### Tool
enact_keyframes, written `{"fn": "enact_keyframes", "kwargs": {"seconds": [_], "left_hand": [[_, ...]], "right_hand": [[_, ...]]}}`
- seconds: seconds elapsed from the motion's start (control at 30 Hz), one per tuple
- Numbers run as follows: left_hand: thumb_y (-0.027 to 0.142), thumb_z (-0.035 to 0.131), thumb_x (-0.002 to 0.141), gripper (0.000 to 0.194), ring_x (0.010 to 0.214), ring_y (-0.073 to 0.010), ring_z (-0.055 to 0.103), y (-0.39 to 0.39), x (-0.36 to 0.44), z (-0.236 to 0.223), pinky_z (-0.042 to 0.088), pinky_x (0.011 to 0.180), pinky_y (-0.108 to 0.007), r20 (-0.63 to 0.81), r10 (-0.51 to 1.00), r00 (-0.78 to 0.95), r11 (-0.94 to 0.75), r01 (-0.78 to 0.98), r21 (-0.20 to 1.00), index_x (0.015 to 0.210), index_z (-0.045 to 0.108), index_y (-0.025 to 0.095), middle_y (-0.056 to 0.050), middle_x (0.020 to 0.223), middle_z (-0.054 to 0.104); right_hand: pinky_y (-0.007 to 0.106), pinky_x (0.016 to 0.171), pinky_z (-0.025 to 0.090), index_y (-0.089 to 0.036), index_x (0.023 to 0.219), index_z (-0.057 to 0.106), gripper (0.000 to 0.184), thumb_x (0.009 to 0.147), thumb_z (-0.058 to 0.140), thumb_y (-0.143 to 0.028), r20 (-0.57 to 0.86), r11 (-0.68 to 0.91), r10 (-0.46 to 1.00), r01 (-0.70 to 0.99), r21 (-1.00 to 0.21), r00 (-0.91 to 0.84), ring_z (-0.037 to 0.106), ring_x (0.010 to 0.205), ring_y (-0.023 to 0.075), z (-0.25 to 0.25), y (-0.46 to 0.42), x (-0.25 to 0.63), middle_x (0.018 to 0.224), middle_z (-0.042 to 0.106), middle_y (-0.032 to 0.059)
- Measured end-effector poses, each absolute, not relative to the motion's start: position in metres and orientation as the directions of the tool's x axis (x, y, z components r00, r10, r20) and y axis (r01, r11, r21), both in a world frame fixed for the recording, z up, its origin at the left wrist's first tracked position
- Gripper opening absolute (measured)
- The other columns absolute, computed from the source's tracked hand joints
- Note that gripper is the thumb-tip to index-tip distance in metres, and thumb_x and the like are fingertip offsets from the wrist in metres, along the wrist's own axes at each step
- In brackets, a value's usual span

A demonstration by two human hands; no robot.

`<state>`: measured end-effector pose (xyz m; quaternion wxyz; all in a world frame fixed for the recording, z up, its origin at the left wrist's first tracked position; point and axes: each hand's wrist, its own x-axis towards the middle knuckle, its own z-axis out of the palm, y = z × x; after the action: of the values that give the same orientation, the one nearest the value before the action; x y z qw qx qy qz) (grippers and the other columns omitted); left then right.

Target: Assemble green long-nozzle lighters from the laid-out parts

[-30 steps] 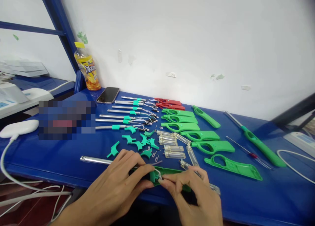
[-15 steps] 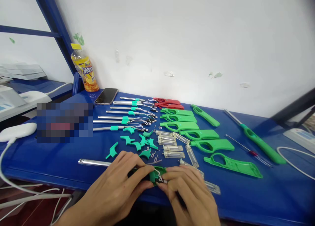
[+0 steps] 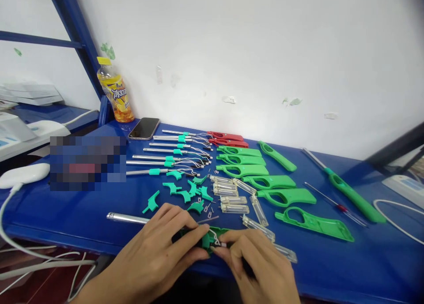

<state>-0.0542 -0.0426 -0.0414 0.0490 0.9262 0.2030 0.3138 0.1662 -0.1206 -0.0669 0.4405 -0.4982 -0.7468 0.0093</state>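
Near the table's front edge, my left hand (image 3: 162, 246) is closed around a green lighter handle shell (image 3: 220, 230), and a metal lighter tube (image 3: 127, 218) sticks out to its left. A teal trigger (image 3: 206, 240) sits in the shell by my left fingertips. My right hand (image 3: 260, 260) pinches the small igniter (image 3: 223, 245) at the end of the white wire (image 3: 214, 234), over the shell. My fingers hide much of the shell. Beyond my hands lie loose teal triggers (image 3: 183, 196) and clear fuel tanks (image 3: 233, 208).
Wired metal tubes (image 3: 145, 163) lie in a row at the back, beside red shells (image 3: 228, 142) and green shells (image 3: 288, 196). A whole green lighter (image 3: 347, 190) and a thin screwdriver (image 3: 326, 198) are at right. A phone (image 3: 144, 128) and drink bottle (image 3: 115, 92) stand back left.
My right hand has shifted slightly to the right and its fingers have drawn back a little, uncovering more of the shell and a fuel tank. My left hand stays nearly in place.
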Motion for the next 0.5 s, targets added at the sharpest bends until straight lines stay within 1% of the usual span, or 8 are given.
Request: {"fn": "enact_keyframes", "kwargs": {"seconds": [0.1, 0.2, 0.3, 0.4, 0.5], "left_hand": [[0.030, 0.044, 0.117, 0.028, 0.090, -0.0184, 0.060, -0.042, -0.055, -0.040, 0.046, 0.087, -0.035, 0.547, 0.403, 0.733, -0.915, 0.340, 0.218, 0.130, 0.065, 0.017, -0.004, 0.099, 0.067], [0.029, 0.044, 0.117, 0.027, 0.093, -0.0188, 0.060, -0.042, -0.055, -0.043, 0.046, 0.090, -0.034, 0.531, 0.427, 0.732, -0.904, 0.355, 0.237, 0.133, 0.064, 0.019, -0.004, 0.104, 0.067], [0.030, 0.046, 0.117, 0.025, 0.091, -0.0189, 0.060, -0.043, -0.055, -0.046, 0.047, 0.087, -0.033, 0.515, 0.461, 0.722, -0.887, 0.369, 0.276, 0.129, 0.065, 0.021, -0.004, 0.105, 0.067], [0.030, 0.046, 0.117, 0.024, 0.091, -0.0188, 0.060, -0.042, -0.054, -0.047, 0.048, 0.086, -0.032, 0.531, 0.460, 0.712, -0.888, 0.370, 0.273, 0.127, 0.066, 0.021, -0.004, 0.104, 0.067], [0.028, 0.046, 0.117, 0.024, 0.093, -0.0190, 0.061, -0.042, -0.054, -0.048, 0.047, 0.088, -0.034, 0.549, 0.440, 0.710, -0.898, 0.358, 0.257, 0.127, 0.066, 0.020, -0.004, 0.104, 0.068]], "right_hand": [[0.025, 0.072, 0.053, -0.022, 0.078, 0.050, 0.033, 0.100, 0.068, -0.006, 0.658, 0.504, 0.746, 0.733, -0.457, -0.103, 0.073, 0.076, 0.0117, -0.068, -0.121, 0.164, 0.090, 0.076, -0.0012], [0.023, 0.072, 0.053, -0.021, 0.075, 0.049, 0.036, 0.097, 0.070, -0.004, 0.664, 0.524, 0.737, 0.726, -0.446, -0.124, 0.073, 0.076, 0.0104, -0.069, -0.120, 0.166, 0.091, 0.077, -0.0028], [0.021, 0.071, 0.054, -0.021, 0.073, 0.049, 0.036, 0.095, 0.070, -0.002, 0.654, 0.556, 0.738, 0.700, -0.449, -0.167, 0.073, 0.077, 0.0090, -0.067, -0.119, 0.171, 0.092, 0.077, -0.0038], [0.021, 0.072, 0.056, -0.021, 0.071, 0.051, 0.035, 0.094, 0.067, 0.000, 0.635, 0.573, 0.748, 0.672, -0.470, -0.194, 0.075, 0.081, 0.0096, -0.064, -0.119, 0.176, 0.094, 0.078, -0.0038], [0.019, 0.075, 0.059, -0.021, 0.070, 0.053, 0.035, 0.093, 0.064, 0.003, 0.606, 0.565, 0.773, 0.636, -0.526, -0.186, 0.077, 0.086, 0.0101, -0.063, -0.120, 0.177, 0.092, 0.079, -0.0041]]}}
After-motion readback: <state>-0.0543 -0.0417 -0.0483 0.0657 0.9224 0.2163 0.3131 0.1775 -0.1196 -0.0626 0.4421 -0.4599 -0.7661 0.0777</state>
